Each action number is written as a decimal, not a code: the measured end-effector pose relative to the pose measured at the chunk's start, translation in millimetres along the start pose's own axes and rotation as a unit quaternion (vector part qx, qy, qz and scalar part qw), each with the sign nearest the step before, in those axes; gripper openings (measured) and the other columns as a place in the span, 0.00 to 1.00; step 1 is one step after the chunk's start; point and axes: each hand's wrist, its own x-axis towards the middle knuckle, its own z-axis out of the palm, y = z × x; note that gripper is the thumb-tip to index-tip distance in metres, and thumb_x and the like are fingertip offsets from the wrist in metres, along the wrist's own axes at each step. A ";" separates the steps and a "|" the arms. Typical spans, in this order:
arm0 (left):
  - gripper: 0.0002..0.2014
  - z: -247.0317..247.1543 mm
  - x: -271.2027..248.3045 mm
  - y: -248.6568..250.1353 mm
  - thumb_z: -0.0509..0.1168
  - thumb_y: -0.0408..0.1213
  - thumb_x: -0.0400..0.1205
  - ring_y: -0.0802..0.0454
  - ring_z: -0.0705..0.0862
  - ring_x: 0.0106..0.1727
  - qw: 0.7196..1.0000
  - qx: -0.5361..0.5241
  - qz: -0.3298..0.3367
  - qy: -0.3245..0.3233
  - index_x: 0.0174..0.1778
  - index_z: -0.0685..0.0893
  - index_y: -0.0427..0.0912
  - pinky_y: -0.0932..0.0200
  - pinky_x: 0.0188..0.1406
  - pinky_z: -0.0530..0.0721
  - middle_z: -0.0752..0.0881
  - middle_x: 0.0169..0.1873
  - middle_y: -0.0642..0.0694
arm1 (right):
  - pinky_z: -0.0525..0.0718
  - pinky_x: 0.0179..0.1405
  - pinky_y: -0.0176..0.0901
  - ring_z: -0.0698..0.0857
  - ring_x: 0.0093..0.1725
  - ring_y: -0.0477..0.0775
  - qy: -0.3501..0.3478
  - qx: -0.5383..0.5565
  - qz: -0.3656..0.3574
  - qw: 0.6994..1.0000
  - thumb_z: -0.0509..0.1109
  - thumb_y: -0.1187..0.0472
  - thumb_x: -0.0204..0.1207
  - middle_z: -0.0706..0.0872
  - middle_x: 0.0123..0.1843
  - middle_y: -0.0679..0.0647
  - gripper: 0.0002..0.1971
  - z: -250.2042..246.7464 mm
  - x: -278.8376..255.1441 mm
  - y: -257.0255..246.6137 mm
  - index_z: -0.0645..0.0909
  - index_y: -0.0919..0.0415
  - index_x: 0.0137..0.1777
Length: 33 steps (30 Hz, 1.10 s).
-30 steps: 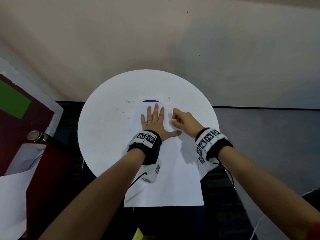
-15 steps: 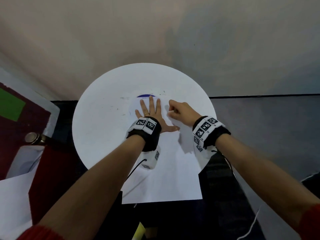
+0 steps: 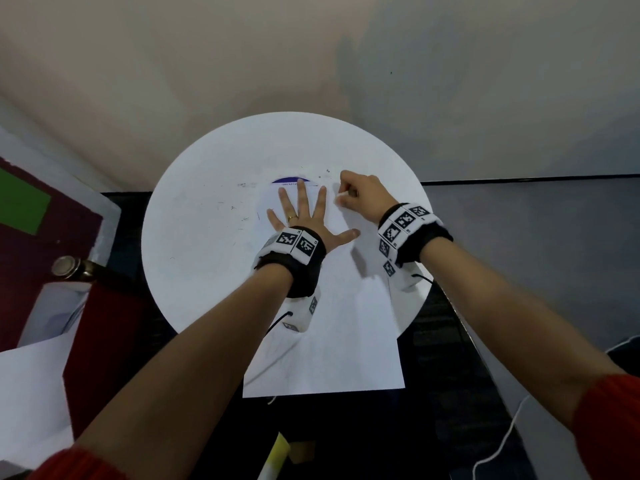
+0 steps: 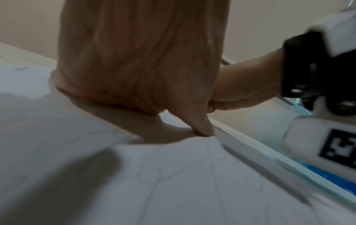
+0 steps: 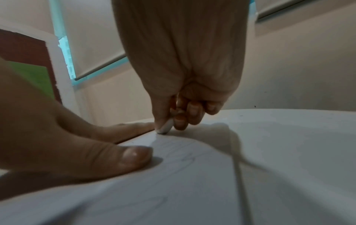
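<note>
A white sheet of paper (image 3: pixel 329 341) with faint pencil lines lies on a round white table (image 3: pixel 201 237) and hangs over its near edge. My left hand (image 3: pixel 304 216) lies flat on the sheet's far part, fingers spread and thumb (image 5: pixel 133 156) pressed down. My right hand (image 3: pixel 349 195) is curled just to the right of it and pinches a small white eraser (image 5: pixel 165 127). The eraser's tip touches the paper near the far right corner. In the left wrist view the left hand (image 4: pixel 142 60) is seen from behind, thumb tip on the sheet.
A maroon door (image 3: pixel 20 237) with a green patch and a metal knob (image 3: pixel 64 266) stands at the left, with white paper (image 3: pixel 31 393) below it. A yellow object (image 3: pixel 278 452) lies below the table's near edge. A white cable (image 3: pixel 502 445) runs at the lower right.
My right hand with the eraser has shifted a little farther from me along the sheet's right side. The left hand stays flat on the paper, fingers spread wider.
</note>
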 end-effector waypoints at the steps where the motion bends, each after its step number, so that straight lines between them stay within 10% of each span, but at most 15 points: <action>1: 0.54 -0.7 -0.2 -0.2 0.53 0.79 0.69 0.36 0.24 0.79 1.000 0.000 0.001 0.002 0.82 0.32 0.59 0.27 0.73 0.32 0.24 0.80 0.47 | 0.69 0.31 0.40 0.70 0.33 0.53 0.006 -0.002 0.002 1.000 0.67 0.67 0.76 0.73 0.28 0.50 0.08 0.9 0.0 -0.9 0.69 0.61 0.39; 6: 0.52 3.2 1.1 0.3 0.52 0.80 0.69 0.36 0.25 0.80 1.000 -0.008 -0.003 0.020 0.82 0.34 0.62 0.27 0.73 0.32 0.26 0.81 0.47 | 0.73 0.37 0.45 0.72 0.34 0.54 -0.045 -0.013 -0.010 0.999 0.65 0.68 0.75 0.78 0.34 0.62 0.08 9.1 -23.9 10.4 0.68 0.61 0.39; 11: 0.52 2.6 -1.6 0.0 0.53 0.79 0.69 0.35 0.24 0.79 1.000 -0.001 0.005 0.017 0.82 0.34 0.63 0.27 0.73 0.32 0.24 0.80 0.46 | 0.69 0.37 0.42 0.70 0.35 0.54 0.007 -0.015 0.015 1.000 0.64 0.66 0.77 0.71 0.29 0.49 0.07 1.7 1.4 1.9 0.68 0.60 0.42; 18: 0.53 5.7 -2.6 0.6 0.52 0.81 0.68 0.35 0.25 0.80 0.999 -0.014 0.004 0.037 0.83 0.37 0.62 0.27 0.73 0.31 0.26 0.81 0.46 | 0.71 0.36 0.44 0.72 0.36 0.55 -0.030 -0.023 0.003 0.999 0.64 0.67 0.76 0.79 0.35 0.62 0.07 3.6 -23.8 14.0 0.69 0.62 0.40; 33: 0.62 3.2 -4.6 1.4 0.57 0.84 0.59 0.35 0.21 0.78 1.000 -0.013 0.003 0.016 0.82 0.33 0.64 0.26 0.73 0.29 0.21 0.78 0.46 | 0.71 0.38 0.45 0.72 0.36 0.56 0.008 -0.048 0.018 0.999 0.66 0.66 0.76 0.71 0.29 0.49 0.08 -1.9 0.2 6.4 0.68 0.61 0.41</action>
